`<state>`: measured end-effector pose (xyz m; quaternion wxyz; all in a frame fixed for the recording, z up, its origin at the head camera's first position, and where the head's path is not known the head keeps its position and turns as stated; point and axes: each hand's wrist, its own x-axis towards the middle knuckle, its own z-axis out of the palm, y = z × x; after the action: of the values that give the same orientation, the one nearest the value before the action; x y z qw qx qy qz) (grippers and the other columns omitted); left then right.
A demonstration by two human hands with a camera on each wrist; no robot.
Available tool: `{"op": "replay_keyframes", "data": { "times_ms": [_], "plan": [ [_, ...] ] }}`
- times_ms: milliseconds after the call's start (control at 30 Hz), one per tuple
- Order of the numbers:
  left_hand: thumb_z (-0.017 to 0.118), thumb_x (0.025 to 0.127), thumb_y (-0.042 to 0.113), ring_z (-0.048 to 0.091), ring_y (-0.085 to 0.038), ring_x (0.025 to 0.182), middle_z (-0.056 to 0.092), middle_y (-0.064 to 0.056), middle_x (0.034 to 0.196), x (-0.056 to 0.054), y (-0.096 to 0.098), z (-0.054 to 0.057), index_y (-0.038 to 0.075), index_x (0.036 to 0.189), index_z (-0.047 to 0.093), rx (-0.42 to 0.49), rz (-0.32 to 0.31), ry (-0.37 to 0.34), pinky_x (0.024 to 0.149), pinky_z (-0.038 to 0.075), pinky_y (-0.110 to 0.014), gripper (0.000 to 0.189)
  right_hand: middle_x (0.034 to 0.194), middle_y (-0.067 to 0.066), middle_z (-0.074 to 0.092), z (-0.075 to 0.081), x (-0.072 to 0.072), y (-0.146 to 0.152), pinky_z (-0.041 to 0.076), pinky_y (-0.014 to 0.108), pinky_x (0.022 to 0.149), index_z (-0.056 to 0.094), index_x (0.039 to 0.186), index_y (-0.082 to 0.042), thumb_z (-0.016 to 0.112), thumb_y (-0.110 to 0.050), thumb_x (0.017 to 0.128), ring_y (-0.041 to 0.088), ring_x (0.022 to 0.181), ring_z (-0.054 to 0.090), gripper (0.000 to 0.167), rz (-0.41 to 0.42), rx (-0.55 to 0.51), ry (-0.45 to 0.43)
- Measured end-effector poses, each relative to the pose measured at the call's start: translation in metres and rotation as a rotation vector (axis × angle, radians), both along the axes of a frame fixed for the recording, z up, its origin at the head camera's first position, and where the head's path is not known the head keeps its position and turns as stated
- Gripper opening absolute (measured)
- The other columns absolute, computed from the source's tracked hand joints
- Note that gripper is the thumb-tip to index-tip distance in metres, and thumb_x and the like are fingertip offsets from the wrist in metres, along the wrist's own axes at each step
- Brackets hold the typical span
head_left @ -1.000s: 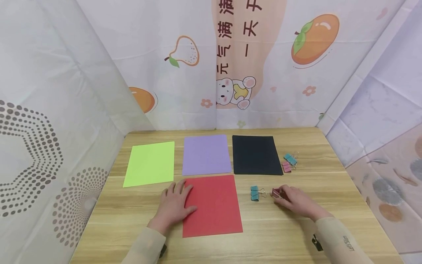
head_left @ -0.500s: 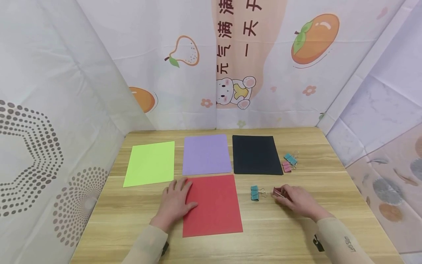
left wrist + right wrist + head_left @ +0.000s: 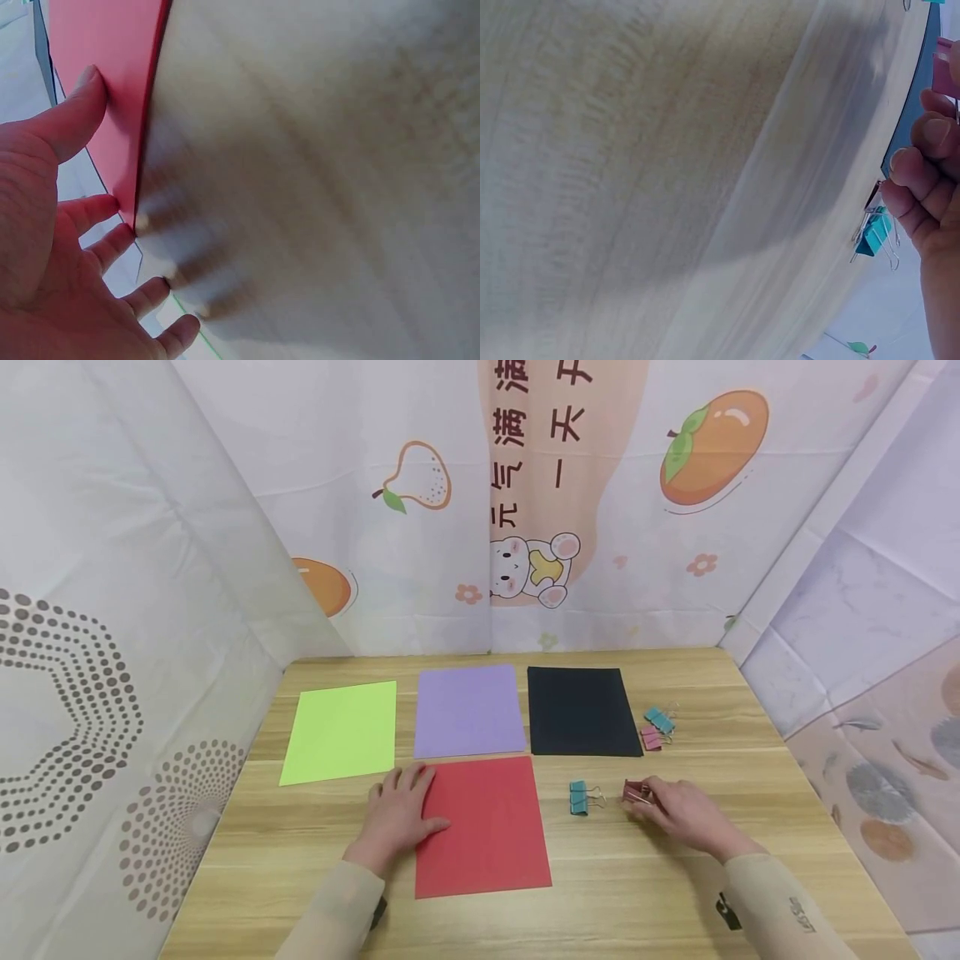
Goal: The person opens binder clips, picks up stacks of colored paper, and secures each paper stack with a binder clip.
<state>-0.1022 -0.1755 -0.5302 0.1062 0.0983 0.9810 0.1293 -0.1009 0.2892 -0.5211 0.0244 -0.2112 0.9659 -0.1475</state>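
Observation:
My left hand lies at the left edge of a red paper square, thumb on the sheet. In the left wrist view, the fingers of that left hand are spread, with the fingertips around the corner of the red paper. My right hand pinches a dark pink binder clip between thumb and fingers. The same pink clip is partly cut off in the right wrist view. A teal binder clip lies between the red paper and my right hand.
Behind the red paper lie a yellow-green square, a purple square and a black square. Another teal clip and a pink clip lie right of the black one. Printed cloth hangs behind the wooden table.
My right hand has moved the held pink clip slightly right and away from the teal clip. My left hand has shifted slightly on the red paper's edge.

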Motion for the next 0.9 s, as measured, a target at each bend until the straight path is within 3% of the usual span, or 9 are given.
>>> {"op": "replay_keyframes", "data": {
  "times_ms": [500,900],
  "plan": [
    [0.087,0.074,0.054,0.032,-0.044,0.139,0.040,-0.013,0.154,-0.013,0.002,0.001,0.011,0.153,0.045,0.004,0.034,-0.049,0.112,0.024,-0.066,0.099,0.062,-0.011,0.042,0.009,-0.003,-0.005,0.037,0.030,0.054,0.056,0.091,-0.014,0.074,-0.029,0.093,0.011,0.058,0.040,0.024,0.019,0.032,0.074],
    [0.092,0.071,0.047,0.033,-0.044,0.136,0.041,-0.016,0.149,-0.018,0.008,0.011,0.006,0.150,0.044,0.029,0.055,-0.090,0.110,0.029,-0.064,0.101,0.062,-0.008,0.044,0.020,-0.007,-0.011,0.037,0.032,0.054,0.057,0.093,-0.013,0.073,-0.030,0.095,0.012,0.057,0.041,0.024,0.000,0.041,0.045]
  ]
}}
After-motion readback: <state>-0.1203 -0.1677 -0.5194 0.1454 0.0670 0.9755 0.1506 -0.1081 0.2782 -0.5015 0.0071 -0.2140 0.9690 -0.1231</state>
